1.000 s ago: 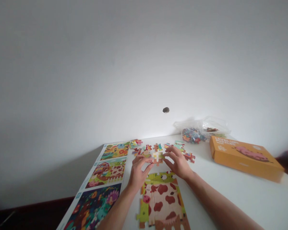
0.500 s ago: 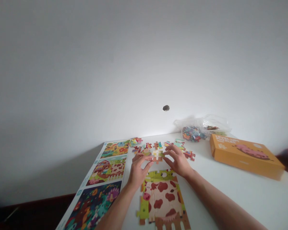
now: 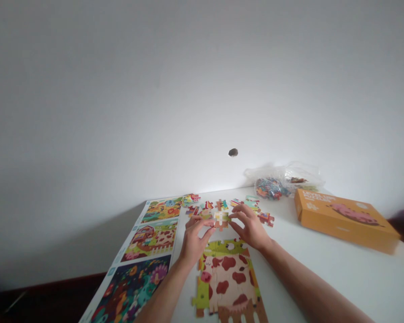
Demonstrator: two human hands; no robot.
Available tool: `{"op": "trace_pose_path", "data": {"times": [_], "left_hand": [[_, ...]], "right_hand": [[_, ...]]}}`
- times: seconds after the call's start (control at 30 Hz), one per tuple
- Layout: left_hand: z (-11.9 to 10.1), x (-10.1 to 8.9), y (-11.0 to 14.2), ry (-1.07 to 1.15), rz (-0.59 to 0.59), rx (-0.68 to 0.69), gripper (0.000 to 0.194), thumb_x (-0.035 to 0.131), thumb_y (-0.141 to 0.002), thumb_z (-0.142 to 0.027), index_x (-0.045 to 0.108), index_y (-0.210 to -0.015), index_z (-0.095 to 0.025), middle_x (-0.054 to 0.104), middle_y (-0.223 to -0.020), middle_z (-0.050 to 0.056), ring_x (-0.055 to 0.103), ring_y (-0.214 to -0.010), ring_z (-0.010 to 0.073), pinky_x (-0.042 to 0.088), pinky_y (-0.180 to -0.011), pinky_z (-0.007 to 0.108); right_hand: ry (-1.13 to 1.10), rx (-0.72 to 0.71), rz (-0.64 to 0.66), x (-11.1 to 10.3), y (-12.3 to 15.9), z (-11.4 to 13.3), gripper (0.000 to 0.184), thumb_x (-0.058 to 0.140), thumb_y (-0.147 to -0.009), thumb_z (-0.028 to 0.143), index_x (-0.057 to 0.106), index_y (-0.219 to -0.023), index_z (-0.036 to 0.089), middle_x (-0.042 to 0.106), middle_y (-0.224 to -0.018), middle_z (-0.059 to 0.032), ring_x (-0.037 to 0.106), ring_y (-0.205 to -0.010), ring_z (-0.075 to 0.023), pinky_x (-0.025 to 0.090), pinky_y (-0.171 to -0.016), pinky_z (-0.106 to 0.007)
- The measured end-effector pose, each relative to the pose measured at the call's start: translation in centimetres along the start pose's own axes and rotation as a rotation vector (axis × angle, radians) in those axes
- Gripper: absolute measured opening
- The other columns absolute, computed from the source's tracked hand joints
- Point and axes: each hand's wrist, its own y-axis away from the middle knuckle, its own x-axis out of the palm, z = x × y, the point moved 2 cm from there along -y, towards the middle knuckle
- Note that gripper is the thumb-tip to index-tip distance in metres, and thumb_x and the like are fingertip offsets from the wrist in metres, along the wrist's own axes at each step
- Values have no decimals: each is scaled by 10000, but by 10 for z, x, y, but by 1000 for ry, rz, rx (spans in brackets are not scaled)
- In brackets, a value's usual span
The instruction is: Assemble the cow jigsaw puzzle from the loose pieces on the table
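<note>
Between my hands is a jigsaw puzzle piece (image 3: 221,220) with green, white and brown on it. My left hand (image 3: 195,235) pinches its left edge between thumb and fingers. On the other side, the fingers of my right hand (image 3: 248,225) close on its right edge. Nearer to me lies a joined part of the puzzle (image 3: 230,278), showing a brown-spotted cow on green. Several loose puzzle pieces (image 3: 222,204) are scattered beyond my hands, and one more loose piece (image 3: 265,218) rests right of my right hand.
A picture sheet (image 3: 155,237) with three printed scenes lies along the table's left side. On the right stands an orange puzzle box (image 3: 343,222). Clear plastic bags (image 3: 272,186) holding pieces sit at the back against the white wall (image 3: 188,112), which has a small hole.
</note>
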Motion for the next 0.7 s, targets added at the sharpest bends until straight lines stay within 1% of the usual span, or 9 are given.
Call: {"op": "trace_pose_path", "data": {"times": [0.2, 0.57, 0.7], "left_hand": [[1, 0, 1, 0, 11, -18, 123, 685, -843, -265, 736, -953, -250, 720, -908, 45, 629, -942, 229, 515, -865, 381], [2, 0, 0, -19, 5, -7, 103, 693, -833, -256, 733, -927, -254, 726, -891, 33, 649, -923, 224, 522, -855, 374], [2, 1, 0, -26, 7, 0, 119, 687, -834, -254, 731, -945, -255, 729, -867, 30, 653, -898, 218, 526, -847, 369]], "right_hand": [[11, 1, 0, 1, 0, -1, 138, 619, -910, 239, 646, -1045, 242, 598, -1077, -101, 592, -1012, -246, 513, -885, -438], [10, -1, -3, 2, 1, -1, 127, 616, -913, 249, 651, -1035, 243, 600, -1070, -96, 593, -996, -237, 512, -875, -426], [27, -1, -9, 4, 1, -3, 128, 632, -902, 251, 656, -1027, 251, 603, -1066, -90, 598, -993, -237, 512, -874, -424]]}}
